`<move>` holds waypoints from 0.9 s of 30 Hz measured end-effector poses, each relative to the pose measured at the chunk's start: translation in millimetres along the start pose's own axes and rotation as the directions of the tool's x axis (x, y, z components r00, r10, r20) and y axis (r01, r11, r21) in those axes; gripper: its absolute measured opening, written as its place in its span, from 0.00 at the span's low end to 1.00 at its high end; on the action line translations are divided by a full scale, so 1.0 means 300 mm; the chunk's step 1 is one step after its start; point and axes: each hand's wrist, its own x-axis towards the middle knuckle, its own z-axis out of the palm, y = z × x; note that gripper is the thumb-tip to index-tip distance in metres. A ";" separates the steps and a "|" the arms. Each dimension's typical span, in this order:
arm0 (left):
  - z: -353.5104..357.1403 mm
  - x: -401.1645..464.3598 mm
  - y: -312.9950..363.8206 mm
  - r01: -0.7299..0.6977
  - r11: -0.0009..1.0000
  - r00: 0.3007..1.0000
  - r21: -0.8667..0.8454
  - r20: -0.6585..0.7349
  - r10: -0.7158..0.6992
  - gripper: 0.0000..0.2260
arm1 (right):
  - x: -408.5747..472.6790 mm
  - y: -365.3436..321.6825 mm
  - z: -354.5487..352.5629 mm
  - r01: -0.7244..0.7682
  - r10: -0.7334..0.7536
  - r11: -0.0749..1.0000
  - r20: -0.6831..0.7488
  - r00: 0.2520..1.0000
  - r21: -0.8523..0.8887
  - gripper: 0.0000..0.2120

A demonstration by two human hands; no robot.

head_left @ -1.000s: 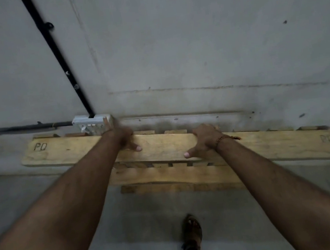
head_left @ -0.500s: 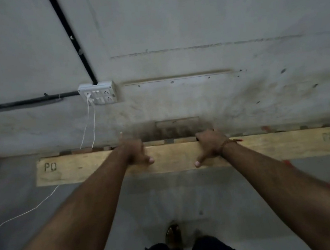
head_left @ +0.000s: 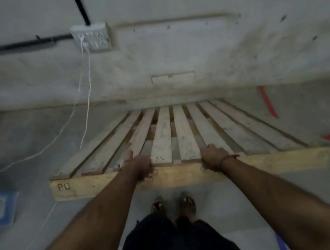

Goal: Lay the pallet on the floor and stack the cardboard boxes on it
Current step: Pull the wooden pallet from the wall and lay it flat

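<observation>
The first step is in hand: the pallet (head_left: 182, 139) is being laid down, its far edge at the foot of the wall (head_left: 172, 57), its near edge raised off the floor (head_left: 37, 223); next it calls for lowering that edge flat. It is pale slatted wood, stamped "PO". The left hand (head_left: 143, 167) and right hand (head_left: 213, 158) both grip the near beam; no boxes show
</observation>
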 end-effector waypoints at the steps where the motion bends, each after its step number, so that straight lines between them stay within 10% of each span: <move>1: 0.060 -0.027 0.005 0.002 1.000 1.000 -0.005 0.007 -0.002 0.18 | -0.033 0.001 0.049 -0.005 0.005 1.000 0.002 1.000 0.006 0.31; 27: 1.072 -0.812 -0.185 -0.052 0.992 0.994 0.111 0.097 0.041 0.20 | -0.739 -0.390 1.174 0.014 -0.014 1.000 0.019 1.000 0.025 0.26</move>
